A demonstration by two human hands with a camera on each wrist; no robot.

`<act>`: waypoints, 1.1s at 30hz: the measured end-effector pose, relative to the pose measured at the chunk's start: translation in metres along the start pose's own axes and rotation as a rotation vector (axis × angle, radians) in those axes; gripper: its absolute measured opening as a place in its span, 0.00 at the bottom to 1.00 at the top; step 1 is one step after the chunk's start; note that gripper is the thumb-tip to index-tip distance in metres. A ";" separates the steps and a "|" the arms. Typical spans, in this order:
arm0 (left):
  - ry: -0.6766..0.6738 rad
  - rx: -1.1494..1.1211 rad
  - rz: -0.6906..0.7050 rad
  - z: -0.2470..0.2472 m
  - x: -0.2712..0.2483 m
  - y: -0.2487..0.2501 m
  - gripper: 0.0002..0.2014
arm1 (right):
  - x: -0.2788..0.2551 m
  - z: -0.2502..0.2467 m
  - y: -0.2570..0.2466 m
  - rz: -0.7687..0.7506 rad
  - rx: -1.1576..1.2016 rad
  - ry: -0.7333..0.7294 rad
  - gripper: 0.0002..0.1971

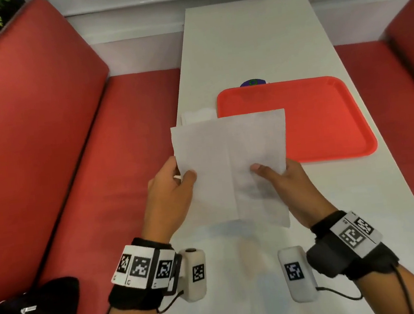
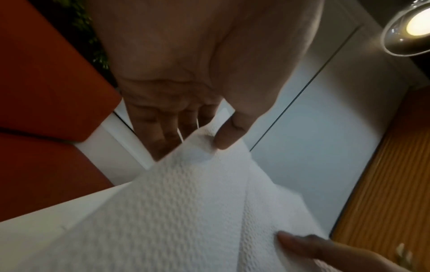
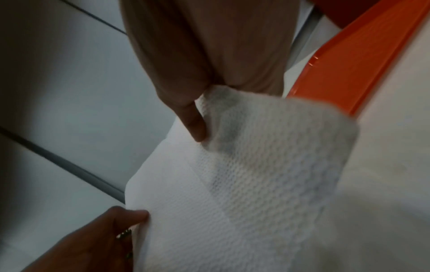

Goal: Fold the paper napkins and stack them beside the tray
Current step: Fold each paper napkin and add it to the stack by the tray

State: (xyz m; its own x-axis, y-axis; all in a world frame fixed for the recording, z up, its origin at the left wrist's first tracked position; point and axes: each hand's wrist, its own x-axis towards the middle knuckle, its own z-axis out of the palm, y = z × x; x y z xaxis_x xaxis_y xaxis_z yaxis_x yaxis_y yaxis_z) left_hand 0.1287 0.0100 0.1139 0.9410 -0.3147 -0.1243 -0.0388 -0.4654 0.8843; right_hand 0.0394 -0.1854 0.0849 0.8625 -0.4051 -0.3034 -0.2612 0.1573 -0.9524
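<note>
over table (image 1: pixel 253 48), both hands pinch napkin (image 1: pixel 232 164).

We note the napkin (image 1: pixel 232 164) is white with a dimpled emboss; the tray (image 1: pixel 325 117) red-orange; the table (image 1: pixel 247 46) white; the bench seats (image 1: pixel 44 139) red; the wrist bands (image 1: pixel 143 267) carry black-and-white square codes.

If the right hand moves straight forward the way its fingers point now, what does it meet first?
Probably the near rim of the red tray. The right hand grips the napkin with its fingers aimed away from the person, just short of that rim. Its height above the table is unclear, so it might pass over.
</note>
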 end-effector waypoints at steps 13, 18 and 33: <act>-0.214 -0.072 0.071 0.078 -0.047 0.044 0.11 | -0.029 -0.006 0.007 0.143 0.369 -0.187 0.25; 0.005 -0.157 0.100 0.074 -0.038 0.033 0.03 | -0.027 -0.016 -0.003 0.169 0.614 -0.266 0.29; 0.083 -0.118 -0.169 0.049 0.098 -0.059 0.09 | 0.024 -0.013 0.034 0.160 0.031 -0.017 0.08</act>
State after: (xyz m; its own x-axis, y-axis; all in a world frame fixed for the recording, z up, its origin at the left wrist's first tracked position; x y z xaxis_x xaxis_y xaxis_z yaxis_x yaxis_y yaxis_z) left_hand 0.2064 -0.0337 0.0282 0.9554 -0.1690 -0.2421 0.1568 -0.4043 0.9011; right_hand 0.0460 -0.2012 0.0443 0.8180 -0.3576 -0.4506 -0.3827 0.2466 -0.8904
